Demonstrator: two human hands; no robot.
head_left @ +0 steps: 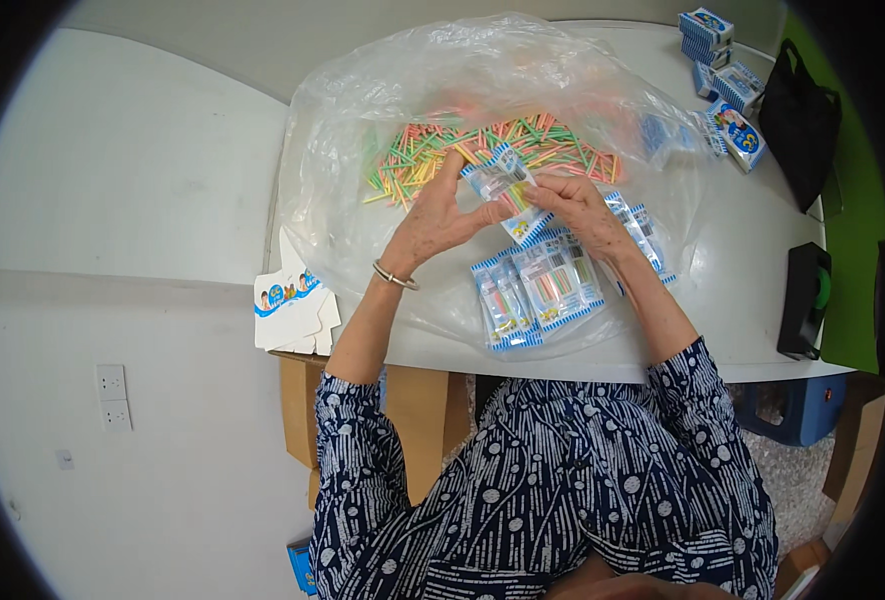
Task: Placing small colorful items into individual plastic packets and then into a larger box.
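Over the table I hold a small clear packet [503, 188] with blue-and-white striped ends, tilted, colored sticks showing inside. My right hand [585, 212] pinches its right side between thumb and fingers. My left hand [441, 215], a bangle at the wrist, is closed about its left side, thumb against the front. A few yellow sticks lie by the left fingertips; whether those fingers grip them I cannot tell. Just beyond spreads a loose pile of pink, green and yellow sticks [403, 165]. Several filled packets [553, 285] lie overlapping below my hands, more beneath my right wrist.
A big clear plastic bag [333, 130] spreads under and behind the sticks on the white table [743, 310]. Small blue-and-white boxes [708, 35] are stacked at the far right, beside a black bag [801, 125]. A black tape dispenser [805, 300] stands right; flattened white cartons [293, 305] lie left.
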